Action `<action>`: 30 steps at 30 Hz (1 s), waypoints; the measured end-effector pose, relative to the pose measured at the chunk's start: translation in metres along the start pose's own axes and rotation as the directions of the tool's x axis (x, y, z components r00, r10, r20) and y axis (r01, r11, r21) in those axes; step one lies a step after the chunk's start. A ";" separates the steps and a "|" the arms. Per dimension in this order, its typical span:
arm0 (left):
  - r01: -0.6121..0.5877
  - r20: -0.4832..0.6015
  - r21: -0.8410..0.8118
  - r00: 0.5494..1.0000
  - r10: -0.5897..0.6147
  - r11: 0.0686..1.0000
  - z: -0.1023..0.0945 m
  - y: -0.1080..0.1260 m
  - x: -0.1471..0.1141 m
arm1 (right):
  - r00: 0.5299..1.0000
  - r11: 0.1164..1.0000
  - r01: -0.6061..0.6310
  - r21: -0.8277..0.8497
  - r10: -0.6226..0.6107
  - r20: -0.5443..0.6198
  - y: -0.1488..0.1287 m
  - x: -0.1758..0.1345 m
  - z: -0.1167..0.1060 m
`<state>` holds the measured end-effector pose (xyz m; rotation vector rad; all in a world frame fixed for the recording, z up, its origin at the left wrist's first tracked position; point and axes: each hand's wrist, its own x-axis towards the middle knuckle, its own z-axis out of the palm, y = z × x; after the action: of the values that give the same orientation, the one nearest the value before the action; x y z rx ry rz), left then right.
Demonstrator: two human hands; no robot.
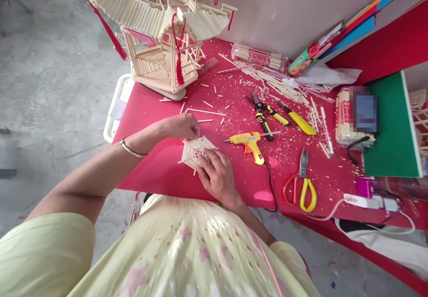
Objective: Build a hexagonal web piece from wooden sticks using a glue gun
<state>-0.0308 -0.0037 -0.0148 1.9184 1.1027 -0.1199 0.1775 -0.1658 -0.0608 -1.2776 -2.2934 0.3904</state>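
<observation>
A small hexagonal panel of thin wooden sticks (pixel 191 152) lies on the red table in front of me, its sticks set in rings around a centre. My right hand (pixel 218 174) holds it from the right, fingers over its top and thumb along its near side. At the panel's far left edge, my left hand (pixel 185 126) is closed with fingers pinched downward; whatever is between those fingertips is hidden. Just right of the hands, a yellow hot glue gun (pixel 248 144) lies on its side with a clear glue stick in its back.
A stick-built pavilion (pixel 163 51) with red tassels stands at the back left. Cutting pliers (pixel 267 113), a yellow utility knife (pixel 299 119) and red-and-yellow-handled scissors (pixel 302 183) lie to the right. Loose sticks (pixel 277 83) and crumbs scatter the table (pixel 147 167). The glue gun's cord (pixel 271 187) hangs over the front edge.
</observation>
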 end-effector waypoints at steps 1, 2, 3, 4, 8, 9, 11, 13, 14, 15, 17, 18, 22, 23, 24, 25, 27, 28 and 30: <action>0.000 0.000 0.004 1.000 0.000 1.000 0.000 0.000 0.000 | 1.000 1.000 0.001 0.002 -0.001 0.000 0.000 0.000 0.000; 0.000 0.001 0.007 1.000 0.000 1.000 0.000 0.001 -0.001 | 1.000 1.000 0.002 0.003 -0.002 -0.002 0.000 0.001 0.000; -0.001 0.000 0.007 1.000 0.001 1.000 -0.001 0.002 -0.001 | 1.000 1.000 0.002 0.005 -0.002 -0.004 0.000 0.001 0.000; -0.001 0.000 0.006 1.000 0.001 1.000 -0.001 0.002 -0.002 | 1.000 1.000 0.001 0.007 -0.001 -0.007 0.000 0.001 0.000; -0.002 -0.008 -0.006 1.000 0.002 1.000 -0.001 0.003 -0.002 | 1.000 1.000 -0.003 0.013 0.003 -0.008 0.000 0.000 0.000; 0.000 -0.015 -0.004 1.000 0.000 1.000 -0.001 0.003 -0.002 | 1.000 1.000 -0.003 0.014 0.003 -0.007 0.000 0.000 0.000; 0.009 -0.062 0.016 0.998 -0.008 1.000 -0.001 0.002 -0.004 | 1.000 1.000 -0.003 0.013 0.003 -0.006 0.000 -0.001 0.000; 0.021 -0.142 0.044 0.990 -0.014 0.999 -0.002 0.000 -0.008 | 1.000 1.000 -0.001 0.013 0.001 -0.004 0.000 -0.001 0.000; 0.024 -0.180 0.048 0.984 -0.015 0.999 -0.002 -0.002 -0.011 | 1.000 1.000 -0.001 0.013 0.001 -0.003 0.000 0.000 0.000; 0.026 -0.210 0.041 0.978 -0.017 0.999 -0.002 -0.003 -0.015 | 1.000 1.000 0.000 0.014 0.000 -0.002 0.000 0.000 0.000; 0.030 -0.254 -0.006 0.967 -0.030 1.000 -0.001 -0.008 -0.026 | 1.000 1.000 0.001 0.019 -0.001 -0.001 -0.001 0.001 -0.001; 0.033 -0.279 -0.041 0.959 -0.043 0.999 0.001 -0.011 -0.031 | 1.000 1.000 0.001 0.023 -0.001 -0.003 -0.001 0.001 -0.002; 0.004 -0.446 -0.168 0.891 -0.079 0.986 0.016 -0.029 -0.048 | 0.997 0.999 0.003 0.048 0.001 -0.081 -0.002 -0.002 -0.003; -0.005 -0.484 -0.204 0.870 -0.096 0.979 0.021 -0.033 -0.051 | 0.993 0.998 0.001 0.057 0.006 -0.120 -0.002 -0.004 -0.004; -0.018 -0.511 -0.237 0.852 -0.109 0.971 0.026 -0.038 -0.053 | 0.987 0.998 -0.004 0.069 0.015 -0.159 -0.001 -0.005 -0.004; -0.035 -0.539 -0.260 0.835 -0.114 0.965 0.030 -0.041 -0.054 | 0.980 0.997 -0.012 0.082 0.028 -0.195 0.000 -0.007 -0.004; -0.049 -0.581 -0.271 0.805 -0.123 0.961 0.038 -0.045 -0.056 | 0.964 0.992 -0.049 0.115 0.077 -0.255 0.002 -0.010 -0.004; -0.044 -0.592 -0.263 0.796 -0.125 0.964 0.040 -0.045 -0.057 | 0.953 0.988 -0.075 0.133 0.110 -0.281 0.003 -0.011 -0.004; -0.030 -0.601 -0.234 0.790 -0.120 0.972 0.043 -0.044 -0.058 | 0.928 0.976 -0.130 0.173 0.181 -0.324 0.005 -0.012 -0.003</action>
<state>-0.0840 -0.0637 -0.0415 1.7498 1.5091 0.6333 0.1881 -0.1730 -0.0643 -1.3401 -1.8483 0.3561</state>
